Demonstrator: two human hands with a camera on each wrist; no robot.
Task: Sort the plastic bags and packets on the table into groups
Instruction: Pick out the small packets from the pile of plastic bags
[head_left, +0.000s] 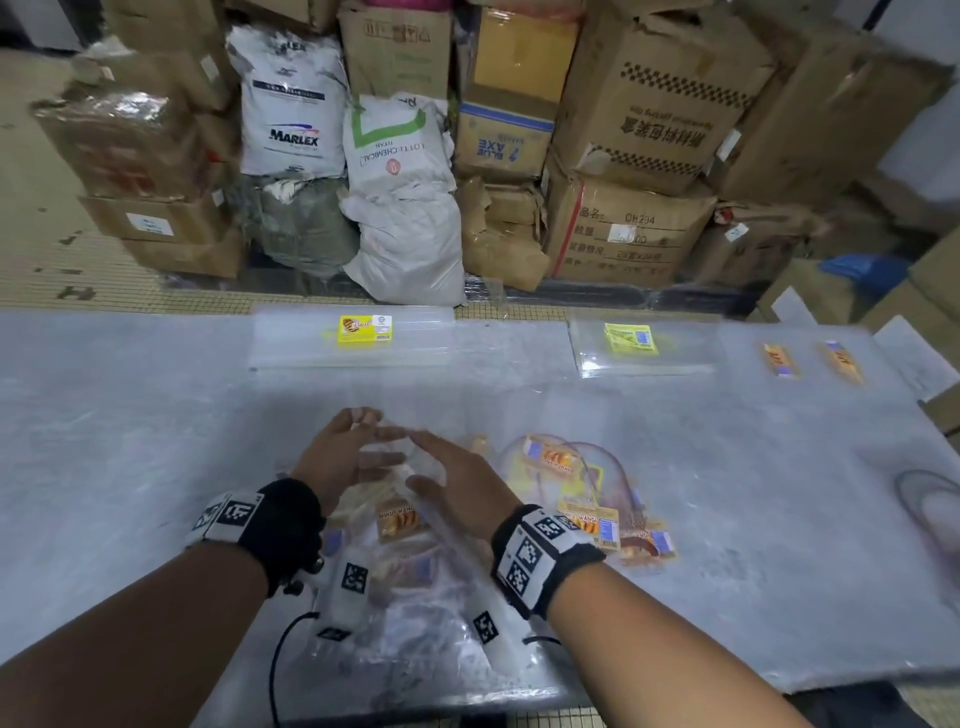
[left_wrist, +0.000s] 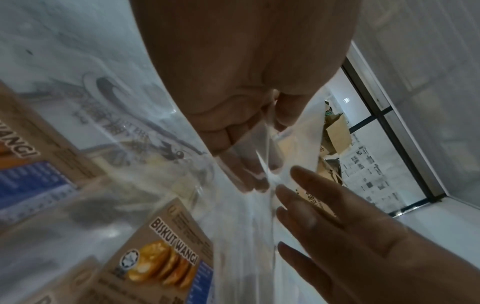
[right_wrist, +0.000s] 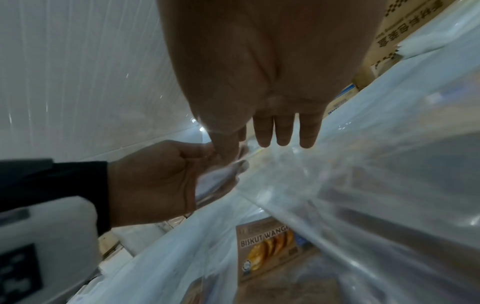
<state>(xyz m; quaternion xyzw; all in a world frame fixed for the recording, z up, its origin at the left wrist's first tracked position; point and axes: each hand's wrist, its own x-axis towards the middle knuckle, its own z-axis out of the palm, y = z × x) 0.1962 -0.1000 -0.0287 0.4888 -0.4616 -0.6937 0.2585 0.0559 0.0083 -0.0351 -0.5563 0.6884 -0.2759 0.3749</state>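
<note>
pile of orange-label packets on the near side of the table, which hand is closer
Right. The right hand is just left of the pile of orange-label packets; the left hand, pinching a clear bag, is farther left, beyond the right hand.

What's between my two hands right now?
A clear plastic bag, its edge pinched in your left hand, with the right hand outstretched beside it. The right wrist view shows it best.

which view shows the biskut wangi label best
Left wrist: the label on the bag is large, its lettering and biscuit picture sharp. Right wrist shows it smaller and dimmer. Head shows it tiny and blurred.
</note>
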